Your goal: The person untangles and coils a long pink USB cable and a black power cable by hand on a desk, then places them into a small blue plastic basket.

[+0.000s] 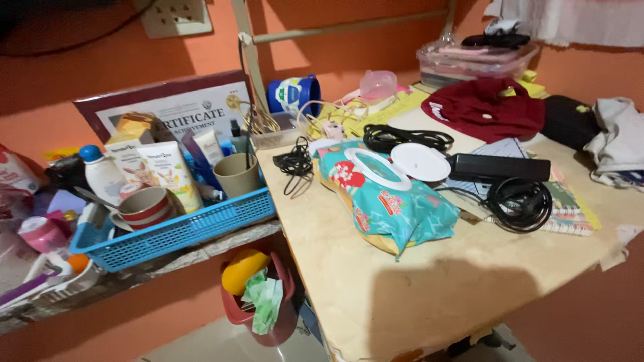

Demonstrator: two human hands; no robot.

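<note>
We see no hand of ours in view, so we cannot tell whether the fingers are open, closed or gripping anything. The pale tabletop (pixel 429 295) fills the right of the scene, bare along its near part. On the shelf to its left sits a blue basket (pixel 176 233) carrying a striped mug (pixel 144 208), a tan cup (pixel 238 175) and some tubes. Nearest us on the tabletop lies a teal wet-wipes pack (pixel 389 204), tilted, its white lid (pixel 420 162) flipped open to the right. At the far right a dark red cap (pixel 486 110) rests beside a heap of clothes. Right of the pack lies a black power adapter (pixel 500 167) and, just nearer, its coiled black cable (pixel 518 204) on a notebook. A smaller black cord (pixel 294 163) lies at the tabletop's left edge.
</note>
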